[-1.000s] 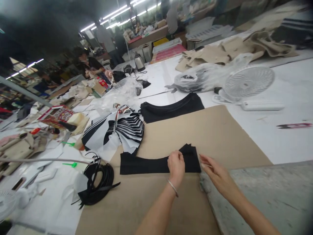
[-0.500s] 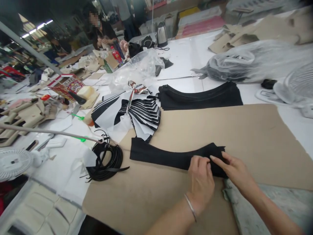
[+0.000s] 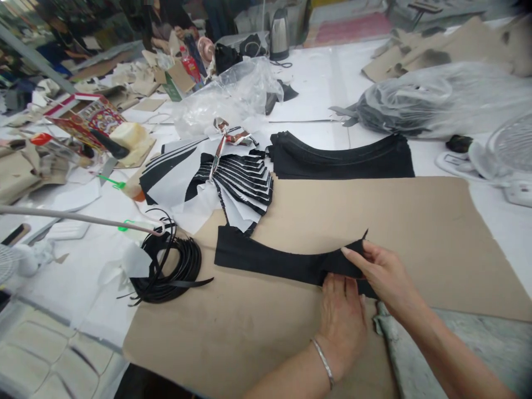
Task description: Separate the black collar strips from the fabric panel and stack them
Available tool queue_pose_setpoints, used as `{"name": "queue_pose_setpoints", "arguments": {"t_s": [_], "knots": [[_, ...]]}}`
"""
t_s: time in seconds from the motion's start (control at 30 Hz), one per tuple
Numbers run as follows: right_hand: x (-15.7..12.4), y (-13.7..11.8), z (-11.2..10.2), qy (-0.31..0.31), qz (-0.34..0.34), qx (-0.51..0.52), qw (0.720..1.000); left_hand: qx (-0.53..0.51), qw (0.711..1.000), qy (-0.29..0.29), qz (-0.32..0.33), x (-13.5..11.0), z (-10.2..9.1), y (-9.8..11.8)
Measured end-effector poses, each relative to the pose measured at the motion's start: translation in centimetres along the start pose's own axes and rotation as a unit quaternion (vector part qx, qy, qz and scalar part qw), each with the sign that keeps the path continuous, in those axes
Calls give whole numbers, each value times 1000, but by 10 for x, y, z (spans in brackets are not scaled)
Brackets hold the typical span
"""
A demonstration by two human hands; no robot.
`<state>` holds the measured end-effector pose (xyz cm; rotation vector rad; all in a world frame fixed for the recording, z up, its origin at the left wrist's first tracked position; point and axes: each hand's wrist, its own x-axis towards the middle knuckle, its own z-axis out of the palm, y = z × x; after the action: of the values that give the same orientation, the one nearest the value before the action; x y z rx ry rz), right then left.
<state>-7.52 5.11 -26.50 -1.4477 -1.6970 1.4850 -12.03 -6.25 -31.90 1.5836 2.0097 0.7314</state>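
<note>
A curved black fabric piece (image 3: 270, 256) lies across the brown board (image 3: 233, 327) in front of me. My right hand (image 3: 384, 269) pinches its right end between thumb and fingers and lifts it off the board. A narrow pointed tip of it sticks up above my fingers. My left hand (image 3: 343, 316), with a silver bangle at the wrist, rests flat at the piece's lower edge, fingers stretched out. Its fingertips are hidden under the raised fabric. More black shows below my right hand, perhaps a second layer.
Behind lies a stack of black curved pieces (image 3: 341, 158). To the left are a tied bundle of black-and-white strips (image 3: 241, 185) and a coil of black cord (image 3: 189, 266). A metal rod (image 3: 83, 217) juts in from the left. A white fan (image 3: 513, 147) stands right.
My right hand has moved left and up, raising the right end of the black piece. My left fingers have straightened out, their tips now under the edge. The view has tilted down slightly.
</note>
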Motion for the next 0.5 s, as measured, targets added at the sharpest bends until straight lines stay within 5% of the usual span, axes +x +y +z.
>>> {"name": "queue_pose_setpoints", "arguments": {"t_s": [0.17, 0.4, 0.5], "knots": [[-6, -5, -11, -9, 23, 49, 998, 42, 998, -23, -35, 12, 0, 4], [-25, 24, -34, 60, 115, 132, 983, 78, 996, -37, -20, 17, 5, 2], [-18, 19, -31, 37, 64, 99, 992, 104, 995, -14, 3, 17, 9, 1]]}}
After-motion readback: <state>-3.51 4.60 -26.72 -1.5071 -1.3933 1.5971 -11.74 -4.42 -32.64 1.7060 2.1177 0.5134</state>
